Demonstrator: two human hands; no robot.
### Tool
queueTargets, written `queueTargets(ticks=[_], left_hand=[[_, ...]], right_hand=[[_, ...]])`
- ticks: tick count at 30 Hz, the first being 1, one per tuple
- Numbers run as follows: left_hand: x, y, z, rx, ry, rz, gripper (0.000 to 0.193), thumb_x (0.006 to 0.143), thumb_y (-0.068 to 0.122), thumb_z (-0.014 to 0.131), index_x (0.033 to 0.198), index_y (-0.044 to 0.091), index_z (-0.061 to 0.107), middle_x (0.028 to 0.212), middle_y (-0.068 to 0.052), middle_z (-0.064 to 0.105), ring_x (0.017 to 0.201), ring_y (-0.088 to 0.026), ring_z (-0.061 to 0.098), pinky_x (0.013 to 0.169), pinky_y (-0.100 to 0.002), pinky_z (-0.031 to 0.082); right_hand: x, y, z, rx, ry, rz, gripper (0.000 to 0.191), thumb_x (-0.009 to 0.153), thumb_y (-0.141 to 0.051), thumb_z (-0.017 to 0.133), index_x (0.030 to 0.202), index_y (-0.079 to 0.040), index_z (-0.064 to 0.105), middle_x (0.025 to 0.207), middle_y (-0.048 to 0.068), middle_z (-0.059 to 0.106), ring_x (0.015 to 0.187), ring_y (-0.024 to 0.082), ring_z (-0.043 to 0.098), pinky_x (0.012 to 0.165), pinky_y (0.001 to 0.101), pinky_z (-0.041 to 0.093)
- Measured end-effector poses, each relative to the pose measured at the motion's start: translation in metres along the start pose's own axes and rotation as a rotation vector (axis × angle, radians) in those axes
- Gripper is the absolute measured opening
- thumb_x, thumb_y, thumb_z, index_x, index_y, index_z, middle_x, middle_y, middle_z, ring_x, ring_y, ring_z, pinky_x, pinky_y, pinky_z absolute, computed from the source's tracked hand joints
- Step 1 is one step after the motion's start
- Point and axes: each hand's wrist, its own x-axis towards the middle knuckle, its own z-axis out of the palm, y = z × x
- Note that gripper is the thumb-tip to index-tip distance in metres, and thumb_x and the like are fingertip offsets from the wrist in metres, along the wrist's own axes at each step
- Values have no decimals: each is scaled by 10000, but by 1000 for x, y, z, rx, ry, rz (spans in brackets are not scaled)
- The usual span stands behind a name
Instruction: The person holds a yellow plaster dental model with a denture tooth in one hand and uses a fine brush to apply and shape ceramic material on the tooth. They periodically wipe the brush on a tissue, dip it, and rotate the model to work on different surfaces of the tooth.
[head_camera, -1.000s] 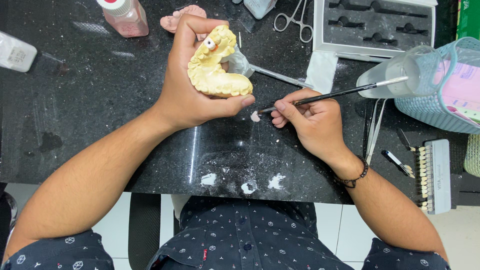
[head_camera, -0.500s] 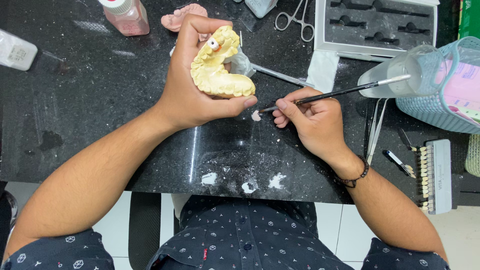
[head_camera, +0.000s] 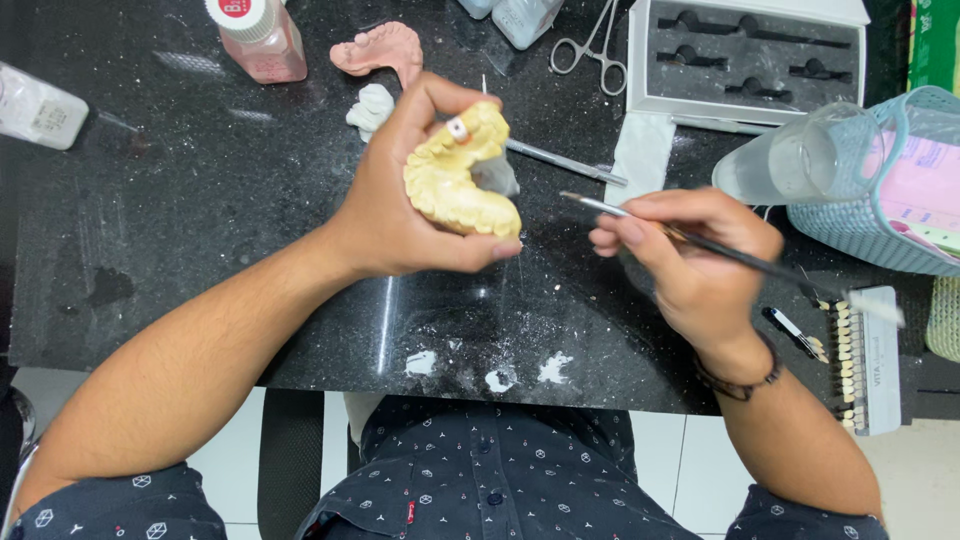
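My left hand (head_camera: 400, 210) grips a yellow plaster dental cast (head_camera: 458, 175) above the black countertop, thumb under it and fingers curled over its top. A small white and pink tooth piece sits at the cast's upper end. My right hand (head_camera: 695, 255) holds a thin dark brush (head_camera: 745, 258) like a pen. The brush's tip points left toward the cast and stands a short way off it. The handle trails out to the right, blurred.
A pink liquid bottle (head_camera: 255, 35), a pink denture base (head_camera: 378, 48), scissors-like forceps (head_camera: 590, 45), a grey tool tray (head_camera: 750, 60), a clear cup (head_camera: 790, 155), a blue basket (head_camera: 890, 190) and a tooth shade guide (head_camera: 862, 355) lie around. White powder blobs (head_camera: 490, 372) dot the counter's near edge (head_camera: 330, 375).
My right hand has lifted off the counter and swung right and up with the brush, its tip leaving the white blob. The left hand keeps the cast almost still.
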Motion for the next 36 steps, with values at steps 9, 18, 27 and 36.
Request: queueTargets(ticks=[9, 18, 27, 36], left_hand=[[-12, 26, 25, -276, -212, -290, 739, 676, 321, 967, 1228, 27, 573, 1111, -33, 695, 1002, -65, 662, 883, -231, 565], [-11, 33, 29, -199, -142, -343, 666, 689, 408, 934, 1119, 10, 617, 990, -49, 769, 897, -77, 746, 798, -222, 615], [-10, 34, 28, -183, -150, -343, 689, 682, 429, 929, 1117, 1, 610, 970, -60, 777, 880, -86, 767, 788, -225, 626], [-10, 33, 28, -163, -156, -333, 695, 681, 437, 924, 1119, 0, 608, 958, -62, 777, 865, -95, 776, 774, -224, 627]], right_hand=[[2, -45, 20, -371, -153, -496, 249, 869, 62, 761, 1049, 23, 594, 959, 215, 699, 942, 347, 753, 895, 469, 658], [-4, -28, 35, -416, -155, -495, 292, 894, 34, 799, 1072, 21, 568, 1004, 213, 716, 1080, 407, 754, 904, 468, 659], [-2, -28, 35, -539, -203, -571, 299, 875, 5, 833, 1053, 38, 596, 1006, 229, 725, 1065, 416, 748, 923, 473, 652], [-3, -28, 34, -552, -220, -553, 307, 866, -16, 840, 1066, 30, 611, 1014, 216, 733, 1079, 417, 745, 919, 458, 646]])
